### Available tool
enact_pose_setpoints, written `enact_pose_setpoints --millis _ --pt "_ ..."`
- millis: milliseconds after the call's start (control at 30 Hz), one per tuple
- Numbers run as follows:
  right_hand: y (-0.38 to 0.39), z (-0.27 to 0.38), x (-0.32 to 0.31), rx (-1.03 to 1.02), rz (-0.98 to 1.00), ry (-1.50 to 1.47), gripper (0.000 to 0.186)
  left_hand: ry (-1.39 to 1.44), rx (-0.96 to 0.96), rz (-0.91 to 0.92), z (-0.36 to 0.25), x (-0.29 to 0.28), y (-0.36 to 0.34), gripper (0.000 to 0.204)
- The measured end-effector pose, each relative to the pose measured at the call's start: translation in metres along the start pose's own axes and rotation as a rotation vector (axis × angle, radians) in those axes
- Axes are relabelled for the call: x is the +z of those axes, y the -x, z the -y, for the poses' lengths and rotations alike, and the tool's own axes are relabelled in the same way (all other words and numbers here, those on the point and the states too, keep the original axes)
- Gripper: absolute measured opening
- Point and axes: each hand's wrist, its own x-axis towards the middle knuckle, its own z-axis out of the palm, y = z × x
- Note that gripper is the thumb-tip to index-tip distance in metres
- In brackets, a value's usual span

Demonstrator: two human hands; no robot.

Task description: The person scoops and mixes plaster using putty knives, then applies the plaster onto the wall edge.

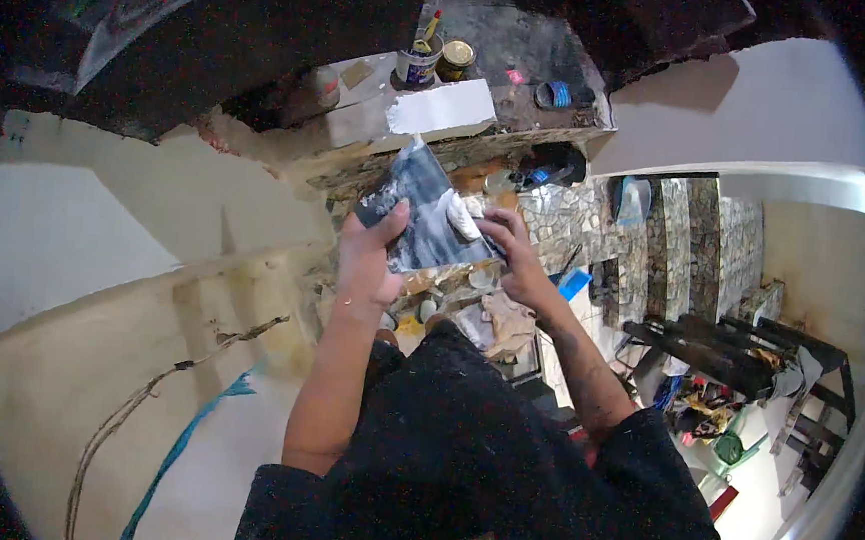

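My left hand (374,241) grips a grey board (421,224) by its left side, thumb on top, with white paste smeared over the board. My right hand (514,246) is closed at the board's right side on a flat tool (461,215) thickly coated in white paste, perhaps a scraper; its handle is mostly hidden.
A ledge (582,70) ahead holds a tub with tools (417,63), a gold-lidded can (456,61) and a white panel (441,108). Stone-patterned steps (675,247), dark timber racks (703,349) and clutter are right. Cables (133,400) hang along the left wall (53,244).
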Motion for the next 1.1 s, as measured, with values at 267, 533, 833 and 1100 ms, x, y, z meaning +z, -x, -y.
enact_pose_setpoints --millis 267,533,833,1100 --pt "-0.069 0.019 -0.047 -0.099 0.129 -0.008 0.061 -0.329 0.067 -0.224 0.026 0.001 -0.035 0.029" --pt "-0.058 0.023 0.01 -0.161 0.315 0.193 0.059 -0.662 0.155 -0.141 0.055 -0.128 -0.092 0.019" --pt "-0.115 0.008 0.101 0.112 0.303 -0.612 0.049 -0.377 -0.158 -0.585 0.043 -0.224 -0.007 0.032" --pt "-0.227 0.033 0.271 -0.083 -0.221 -0.779 0.044 -0.401 -0.323 -0.673 0.061 -0.246 0.09 0.028"
